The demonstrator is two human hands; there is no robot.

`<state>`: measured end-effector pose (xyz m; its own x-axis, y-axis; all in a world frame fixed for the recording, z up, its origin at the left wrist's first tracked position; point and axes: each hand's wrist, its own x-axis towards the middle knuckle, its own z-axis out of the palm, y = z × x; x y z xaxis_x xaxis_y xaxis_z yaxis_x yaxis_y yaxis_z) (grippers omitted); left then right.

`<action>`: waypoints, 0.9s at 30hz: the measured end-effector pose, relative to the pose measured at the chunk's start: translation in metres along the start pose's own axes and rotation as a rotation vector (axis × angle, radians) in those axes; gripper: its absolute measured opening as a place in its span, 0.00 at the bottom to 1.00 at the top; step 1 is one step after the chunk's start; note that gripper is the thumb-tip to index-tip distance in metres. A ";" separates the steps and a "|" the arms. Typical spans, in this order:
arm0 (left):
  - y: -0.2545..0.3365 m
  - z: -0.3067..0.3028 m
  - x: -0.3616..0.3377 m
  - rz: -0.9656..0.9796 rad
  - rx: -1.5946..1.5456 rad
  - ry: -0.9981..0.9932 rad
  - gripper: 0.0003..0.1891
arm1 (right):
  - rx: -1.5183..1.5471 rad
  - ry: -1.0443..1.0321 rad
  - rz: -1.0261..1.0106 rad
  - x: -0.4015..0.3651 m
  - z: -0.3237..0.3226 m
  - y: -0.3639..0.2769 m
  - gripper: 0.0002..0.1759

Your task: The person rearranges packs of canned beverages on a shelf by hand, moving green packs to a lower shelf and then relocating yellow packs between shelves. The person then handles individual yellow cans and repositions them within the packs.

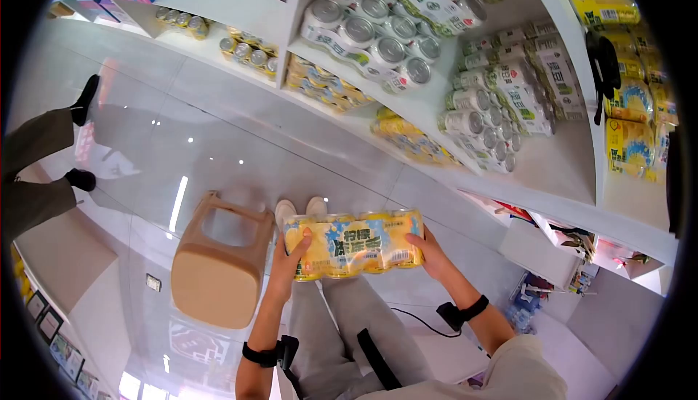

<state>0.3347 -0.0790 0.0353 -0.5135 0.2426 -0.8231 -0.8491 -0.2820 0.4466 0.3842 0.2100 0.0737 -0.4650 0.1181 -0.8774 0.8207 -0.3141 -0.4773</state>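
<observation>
Head camera, read as a clock face about its centre: a person's legs (40, 145) in dark trousers stand far out at nine o'clock, feet in black shoes (86, 100) on the shiny grey floor (138, 167). Framed pictures (50, 324) line the edge toward eight. Closer in, also at eight, a tan stool (217, 287) stands just beside the wearer's left forearm. Short yellow cans (251, 57) sit on a low shelf at eleven.

At seven, the left hand (282, 263) grips the nine o'clock end of a yellow pack (356, 246), thumb pressed over the printed front, the other fingers mostly hidden. The pack itself lies just toward six o'clock from centre, held off the floor, its front turned up to the camera. Pale shoes (316, 206) show at its eleven o'clock edge.

White-and-green can packs (358, 33) fill a shelf at twelve. At four, the right hand (435, 256) clasps the pack's three o'clock end, thumb likewise on the front. A black strap (476, 307) circles that forearm. Stacked cans (502, 91) occupy the white shelving (552, 156) toward two; yellow-and-blue packs (631, 142) stand near three.
</observation>
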 end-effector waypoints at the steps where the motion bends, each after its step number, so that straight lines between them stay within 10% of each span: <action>1: 0.002 -0.002 -0.001 0.004 0.009 0.033 0.28 | -0.008 -0.007 -0.006 -0.002 0.005 0.000 0.39; 27: 0.151 0.041 -0.073 0.313 0.276 0.280 0.22 | -0.084 -0.201 -0.176 -0.032 0.071 -0.140 0.40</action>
<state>0.2388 -0.1014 0.1766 -0.7284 -0.0831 -0.6801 -0.6798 -0.0363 0.7325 0.2611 0.1832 0.1720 -0.6526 -0.0276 -0.7572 0.7422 -0.2248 -0.6314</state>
